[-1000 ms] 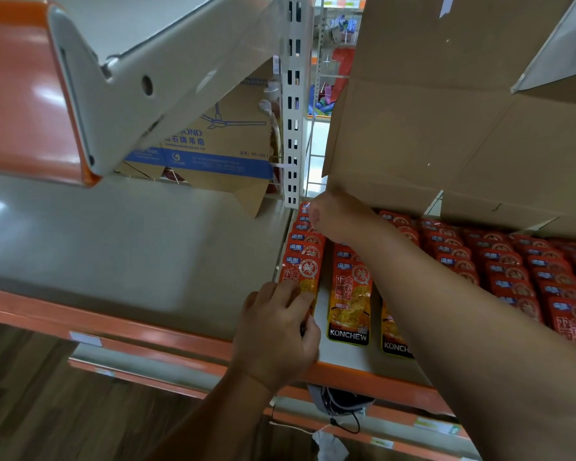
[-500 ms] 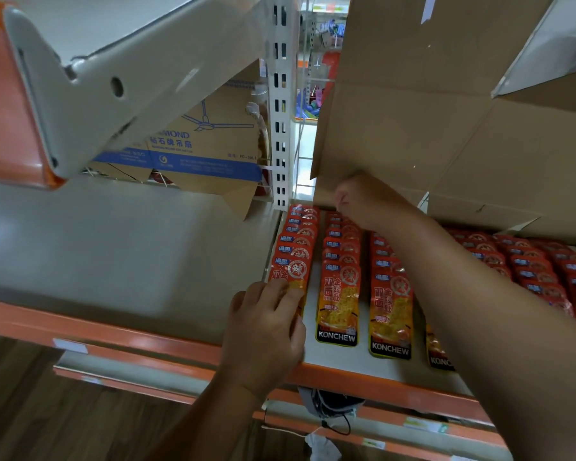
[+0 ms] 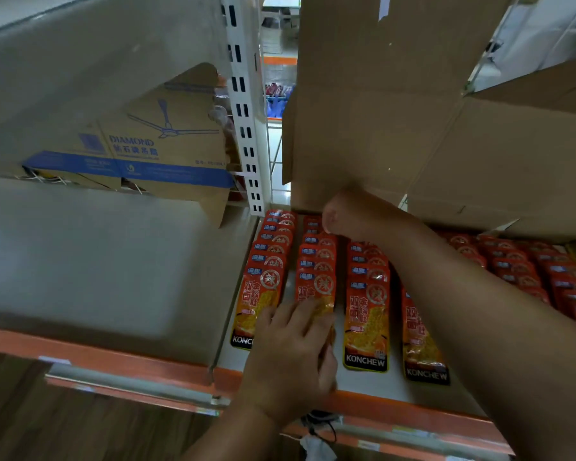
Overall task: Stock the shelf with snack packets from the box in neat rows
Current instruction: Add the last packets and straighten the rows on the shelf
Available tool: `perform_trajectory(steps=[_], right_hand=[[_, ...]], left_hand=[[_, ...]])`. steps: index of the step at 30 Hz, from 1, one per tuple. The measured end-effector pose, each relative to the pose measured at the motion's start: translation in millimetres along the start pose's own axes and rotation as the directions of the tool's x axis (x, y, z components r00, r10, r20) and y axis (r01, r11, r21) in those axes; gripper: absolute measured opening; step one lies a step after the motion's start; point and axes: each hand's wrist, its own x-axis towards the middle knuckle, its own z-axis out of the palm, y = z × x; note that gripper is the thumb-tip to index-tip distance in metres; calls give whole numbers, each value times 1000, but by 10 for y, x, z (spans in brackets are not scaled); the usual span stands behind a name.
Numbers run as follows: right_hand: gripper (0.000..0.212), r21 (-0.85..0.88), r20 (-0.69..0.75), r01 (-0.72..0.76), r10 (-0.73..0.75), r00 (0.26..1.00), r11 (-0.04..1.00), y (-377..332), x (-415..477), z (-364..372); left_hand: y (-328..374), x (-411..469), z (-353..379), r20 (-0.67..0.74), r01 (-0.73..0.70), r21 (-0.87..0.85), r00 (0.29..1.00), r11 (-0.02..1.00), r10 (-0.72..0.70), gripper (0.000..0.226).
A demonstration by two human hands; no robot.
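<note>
Bare shelf (image 3: pixel 97 277) spreads left of the left hand (image 3: pixel 290 357); the cardboard box (image 3: pixel 396 111) overhangs just above the right hand (image 3: pixel 340 217).

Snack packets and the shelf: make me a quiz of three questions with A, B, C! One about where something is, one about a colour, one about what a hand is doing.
1. Where is the fan box?
A) on the floor
B) left of the white post
C) on top of the packets

2. What colour is the shelf's front edge?
A) green
B) purple
C) orange

3. What is the left hand doing?
A) lying on a front snack packet
B) holding scissors
C) hanging away from the shelf

Answers:
1 B, it sits beside the slotted post, on its left.
2 C, the strip along the front is orange.
3 A, its fingers rest on the second row's front packet.
</note>
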Motion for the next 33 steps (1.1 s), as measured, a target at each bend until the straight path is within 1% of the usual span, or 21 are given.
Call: perform_trajectory(steps=[8,10,12,16,21,25,29,33], right_hand=[[9,-28,52,41,-40,998,999,-47,48,56],[14,-31,52,44,-43,998,999,-36,65,75],[18,-34,46,45,-43,998,998,-25,77,98],[10,-28,12,53,-53,999,998,-20,64,129],[12,-15,-16,58,-58,998,998,-4,64,156],[12,-17,-15,39,-39,999,999,26,77,161],[20,-64,-84,-22,17,996,998,71,111,160],[21,-97,-36,-59,56,998,994,55,171,193]], left_hand=[[6,15,7,24,20,6,1000,1000,-20,40],[6,17,8,29,19,6,999,1000,-19,40],[7,16,9,35,23,9,999,1000,-23,41],[5,17,3,52,30,9,998,1000,-30,41],[6,20,1,60,28,4,998,1000,-28,40],[0,23,-1,59,30,-6,998,1000,-30,40],[0,23,6,49,27,-8,998,1000,-27,40],[0,19,8,41,27,-7,999,1000,-27,39]])
